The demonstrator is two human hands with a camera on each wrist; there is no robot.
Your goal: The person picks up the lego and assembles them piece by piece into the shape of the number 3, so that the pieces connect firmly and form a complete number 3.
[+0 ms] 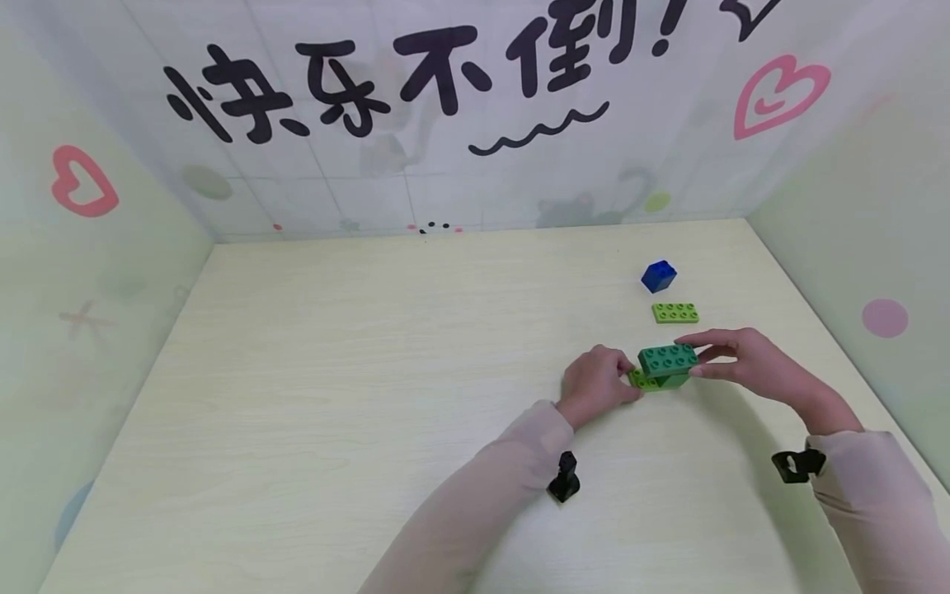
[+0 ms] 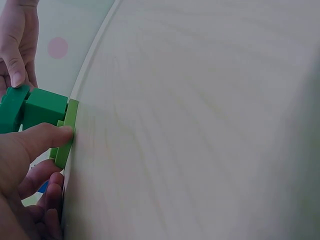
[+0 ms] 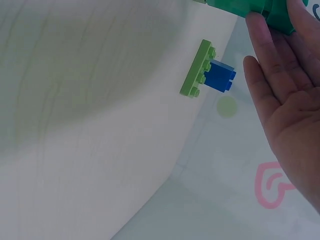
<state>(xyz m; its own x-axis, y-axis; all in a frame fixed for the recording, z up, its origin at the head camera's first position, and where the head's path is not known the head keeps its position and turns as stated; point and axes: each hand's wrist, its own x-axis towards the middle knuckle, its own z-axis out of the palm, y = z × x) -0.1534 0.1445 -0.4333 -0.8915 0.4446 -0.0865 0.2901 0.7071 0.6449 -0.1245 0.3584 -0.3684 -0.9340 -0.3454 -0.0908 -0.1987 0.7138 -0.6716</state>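
My left hand [image 1: 597, 381] pinches the left end of a flat light-green building brick [image 2: 71, 117] between thumb and fingers, down at the tabletop. A green block [image 2: 46, 106] stands on that flat brick's right part. Over the block sits a studded dark-green brick [image 1: 668, 360], overhanging to the left. In the left wrist view it looks slightly angled against the block. From the right, my right hand [image 1: 753, 367] holds the dark-green brick's end with thumb and fingers. Part of this grip is cut off in the right wrist view, where the hand [image 3: 295, 95] shows its palm.
Behind the hands, a second flat light-green brick [image 1: 675, 313] lies studs up on the table [image 1: 334, 371]. Farther back is a small blue brick [image 1: 658, 276]. A printed wall covering [image 1: 445, 190] rises along the table's back and sides.
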